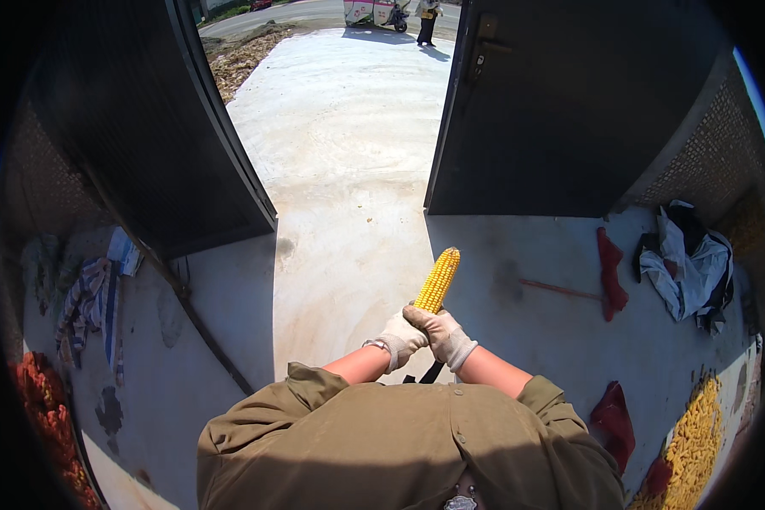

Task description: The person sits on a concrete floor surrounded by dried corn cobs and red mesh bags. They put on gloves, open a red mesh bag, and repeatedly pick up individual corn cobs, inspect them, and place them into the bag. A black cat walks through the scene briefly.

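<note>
A husked ear of yellow corn (438, 280) points up and away from me, its tip tilted a little to the right. Around its lower end, both hands are closed together in pale knit work gloves with soiled fingers. My left hand (403, 333) grips from the left, and my right hand (445, 335) wraps over from the right with its thumb across the front. The cob's base is hidden inside the gloves. Just below the wrists, part of a black object (431, 372) shows in front of my shirt; I cannot tell what it is.
Dark metal door leaves (535, 115) stand apart ahead. A pole (210, 344) leans at left near striped woven sacks (92, 299). At right lie a crumpled plastic sheet (688, 268), a red-headed stick (564, 290) and a corn pile (695, 440). Outside, a person (428, 22) stands near a vehicle (373, 13).
</note>
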`<state>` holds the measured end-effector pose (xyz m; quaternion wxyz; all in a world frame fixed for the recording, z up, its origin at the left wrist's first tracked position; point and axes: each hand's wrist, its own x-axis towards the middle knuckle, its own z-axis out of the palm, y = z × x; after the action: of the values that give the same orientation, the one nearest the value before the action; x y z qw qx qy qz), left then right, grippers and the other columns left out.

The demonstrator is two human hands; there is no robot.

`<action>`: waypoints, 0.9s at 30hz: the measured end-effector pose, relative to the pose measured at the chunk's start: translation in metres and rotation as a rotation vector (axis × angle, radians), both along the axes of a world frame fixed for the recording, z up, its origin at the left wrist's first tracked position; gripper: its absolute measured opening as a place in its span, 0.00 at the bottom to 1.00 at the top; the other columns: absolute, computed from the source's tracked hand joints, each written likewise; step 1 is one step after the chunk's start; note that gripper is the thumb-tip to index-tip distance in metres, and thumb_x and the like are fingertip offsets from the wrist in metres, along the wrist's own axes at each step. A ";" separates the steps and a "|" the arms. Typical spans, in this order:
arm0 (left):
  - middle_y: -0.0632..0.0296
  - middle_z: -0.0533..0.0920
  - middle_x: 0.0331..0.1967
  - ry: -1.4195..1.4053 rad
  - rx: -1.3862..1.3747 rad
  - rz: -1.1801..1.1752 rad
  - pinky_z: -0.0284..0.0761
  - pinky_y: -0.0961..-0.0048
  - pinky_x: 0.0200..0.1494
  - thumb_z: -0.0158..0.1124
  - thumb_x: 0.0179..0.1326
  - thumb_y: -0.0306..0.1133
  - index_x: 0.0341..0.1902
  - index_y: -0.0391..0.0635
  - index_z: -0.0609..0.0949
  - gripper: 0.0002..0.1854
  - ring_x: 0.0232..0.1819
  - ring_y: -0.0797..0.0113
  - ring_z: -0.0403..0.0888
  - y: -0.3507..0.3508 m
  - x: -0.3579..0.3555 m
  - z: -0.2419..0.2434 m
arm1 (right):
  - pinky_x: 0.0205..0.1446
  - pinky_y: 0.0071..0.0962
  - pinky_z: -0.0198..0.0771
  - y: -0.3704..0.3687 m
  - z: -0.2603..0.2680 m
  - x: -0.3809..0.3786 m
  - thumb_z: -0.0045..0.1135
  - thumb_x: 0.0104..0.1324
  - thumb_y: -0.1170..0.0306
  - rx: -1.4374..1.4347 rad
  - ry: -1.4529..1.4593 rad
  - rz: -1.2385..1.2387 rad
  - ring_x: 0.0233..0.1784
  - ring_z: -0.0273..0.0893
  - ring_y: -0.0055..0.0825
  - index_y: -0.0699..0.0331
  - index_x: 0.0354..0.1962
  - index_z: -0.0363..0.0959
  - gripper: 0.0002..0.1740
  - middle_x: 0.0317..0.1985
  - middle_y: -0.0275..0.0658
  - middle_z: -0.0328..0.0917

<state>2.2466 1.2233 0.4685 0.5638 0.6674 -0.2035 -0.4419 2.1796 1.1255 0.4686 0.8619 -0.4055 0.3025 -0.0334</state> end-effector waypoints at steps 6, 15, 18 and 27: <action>0.64 0.79 0.25 0.109 0.278 -0.273 0.69 0.75 0.28 0.67 0.53 0.35 0.51 0.43 0.78 0.21 0.25 0.74 0.76 0.010 0.017 0.012 | 0.40 0.36 0.80 -0.009 0.009 -0.003 0.69 0.55 0.78 0.062 0.009 -0.394 0.34 0.79 0.30 0.63 0.48 0.67 0.25 0.34 0.36 0.76; 0.50 0.45 0.77 -0.112 0.343 -0.213 0.46 0.50 0.73 0.70 0.45 0.63 0.78 0.57 0.48 0.61 0.77 0.52 0.44 0.031 0.111 0.016 | 0.34 0.25 0.76 0.020 0.012 -0.003 0.67 0.51 0.76 -0.451 0.250 -0.256 0.32 0.76 0.23 0.64 0.53 0.63 0.31 0.36 0.34 0.75; 0.58 0.62 0.72 0.283 0.011 0.309 0.48 0.41 0.68 0.60 0.50 0.70 0.71 0.58 0.66 0.47 0.72 0.58 0.57 0.010 0.130 0.047 | 0.48 0.25 0.75 0.038 0.010 -0.004 0.68 0.50 0.67 -0.875 0.278 -0.142 0.43 0.79 0.28 0.60 0.60 0.64 0.39 0.43 0.41 0.79; 0.56 0.83 0.29 0.300 -0.294 -0.066 0.78 0.62 0.50 0.63 0.63 0.41 0.35 0.37 0.79 0.16 0.34 0.59 0.84 -0.009 0.137 0.072 | 0.30 0.21 0.69 0.059 0.053 -0.007 0.71 0.52 0.63 -0.517 0.164 0.006 0.30 0.76 0.21 0.63 0.55 0.67 0.34 0.35 0.35 0.78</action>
<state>2.3840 1.2144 0.5400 0.6643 0.4976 -0.2014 -0.5202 2.1727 1.1844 0.5212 0.7025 -0.6146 0.3513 -0.0740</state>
